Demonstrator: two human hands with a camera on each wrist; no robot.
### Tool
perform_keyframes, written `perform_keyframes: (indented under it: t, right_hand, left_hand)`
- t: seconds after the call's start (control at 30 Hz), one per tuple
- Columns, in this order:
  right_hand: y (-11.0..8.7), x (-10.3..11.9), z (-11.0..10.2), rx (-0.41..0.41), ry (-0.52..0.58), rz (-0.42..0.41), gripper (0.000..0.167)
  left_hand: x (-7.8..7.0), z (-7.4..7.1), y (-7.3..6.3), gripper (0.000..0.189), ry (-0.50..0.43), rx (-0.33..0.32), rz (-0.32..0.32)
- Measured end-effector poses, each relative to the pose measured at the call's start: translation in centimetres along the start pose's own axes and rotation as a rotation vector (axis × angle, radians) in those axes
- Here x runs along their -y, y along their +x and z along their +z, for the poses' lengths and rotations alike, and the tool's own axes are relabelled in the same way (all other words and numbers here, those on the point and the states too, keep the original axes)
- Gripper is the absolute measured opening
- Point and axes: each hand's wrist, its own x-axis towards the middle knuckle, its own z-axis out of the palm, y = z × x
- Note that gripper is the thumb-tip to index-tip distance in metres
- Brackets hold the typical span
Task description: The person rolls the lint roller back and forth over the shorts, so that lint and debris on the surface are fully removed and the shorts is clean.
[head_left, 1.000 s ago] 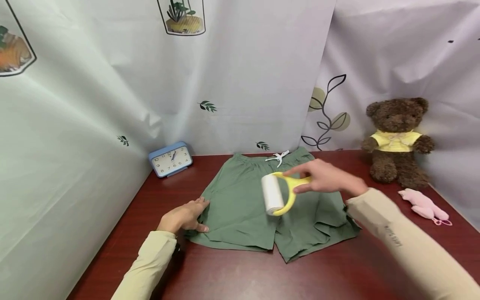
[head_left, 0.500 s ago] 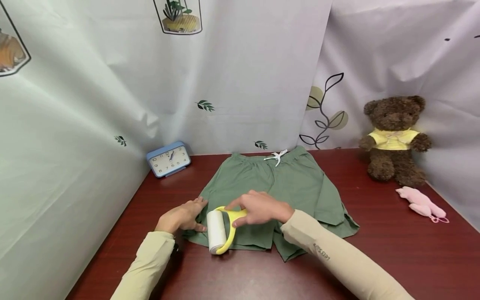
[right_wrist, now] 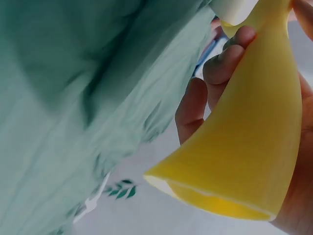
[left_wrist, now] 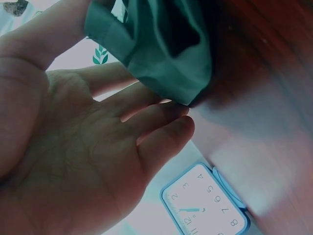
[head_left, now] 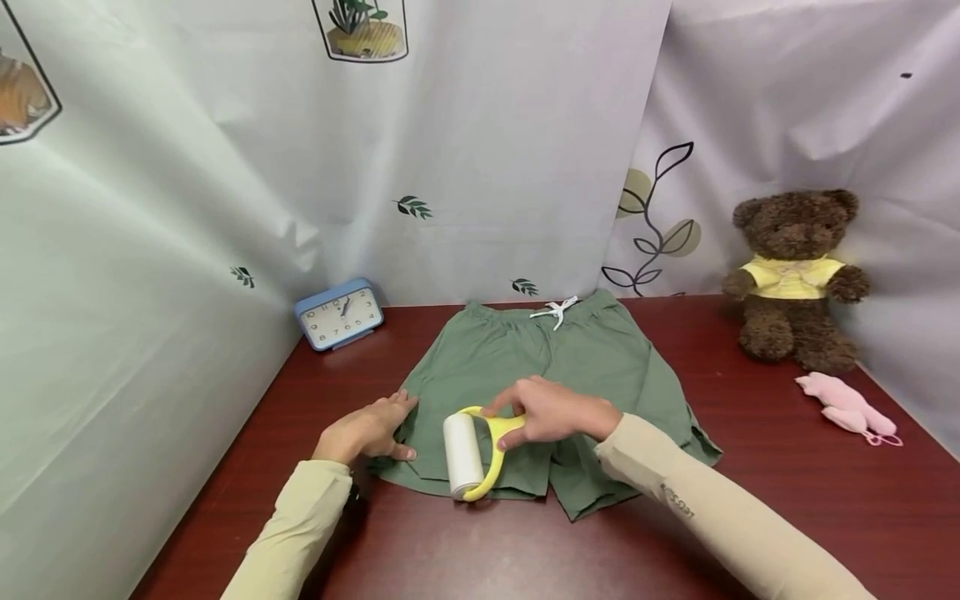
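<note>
Green drawstring shorts [head_left: 480, 358] lie spread on the table, waistband toward the wall. My right hand [head_left: 551, 410] grips the yellow handle [right_wrist: 244, 132] of a lint roller, whose white roll [head_left: 463, 457] is over the lower part of the left-side leg. In the right wrist view the fingers wrap round the flared handle close above the green cloth [right_wrist: 58, 122]. My left hand [head_left: 371, 429] rests at the outer edge of that same leg, thumb spread from the fingers. The left wrist view shows its long fingers [left_wrist: 166, 142] nearly straight beneath a raised fold of the cloth [left_wrist: 166, 54].
A blue alarm clock [head_left: 341, 315] stands at the back left. At the right, a brown teddy bear [head_left: 795, 279] in a yellow top sits against the wall, with a pink plush toy [head_left: 847, 406] in front of it. Printed wall sheets [head_left: 480, 150] enclose the dark red table [head_left: 480, 550].
My right hand brought the lint roller left and nearer to me, close to the left hand, then shifted it slightly back to the right. The left hand stayed in place.
</note>
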Motion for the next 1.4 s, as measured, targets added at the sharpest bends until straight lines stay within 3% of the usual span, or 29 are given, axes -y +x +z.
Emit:
perform_keyframes:
  t: [0.5,1.03,1.4]
  right_hand:
    - [-5.9,-6.3,-3.3,-0.021,0.05,0.004,0.047]
    - [-9.7,-8.8,-4.8,-0.029,0.071,0.01,0.052]
    - [-14.0,-11.6,-7.0,-0.043,0.055,0.071,0.053]
  left_hand:
    - [0.1,0.1,-0.1,0.087,0.006,-0.006,0.002]
    - [-0.1,0.4,-0.2,0.086,0.0,-0.013,0.012]
    - [0.2,0.3,0.1,0.087,0.002,-0.014,0.012]
